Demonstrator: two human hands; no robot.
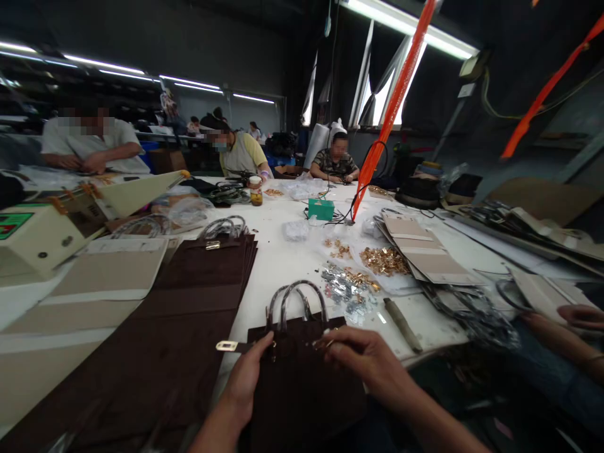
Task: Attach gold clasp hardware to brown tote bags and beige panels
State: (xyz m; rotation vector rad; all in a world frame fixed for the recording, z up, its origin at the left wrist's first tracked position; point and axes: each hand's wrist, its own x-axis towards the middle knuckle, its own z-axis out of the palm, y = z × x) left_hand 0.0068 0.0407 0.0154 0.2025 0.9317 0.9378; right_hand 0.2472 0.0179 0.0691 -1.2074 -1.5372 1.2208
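Note:
A dark brown bag (302,384) with two grey plastic handles (297,302) lies at the table's near edge in front of me. My left hand (248,377) grips its top left edge, thumb by a strap ending in a gold metal clasp (227,345). My right hand (365,358) pinches a small gold fitting (325,344) at the bag's top right edge. Both hands are closed on the bag.
A stack of brown bags (189,296) and beige panels (108,270) lies left. Gold and silver fittings (363,277) and a tool (402,324) lie right of centre. Beige pieces (425,251), a green box (321,209), another person's arm (566,340) at right, seated workers behind.

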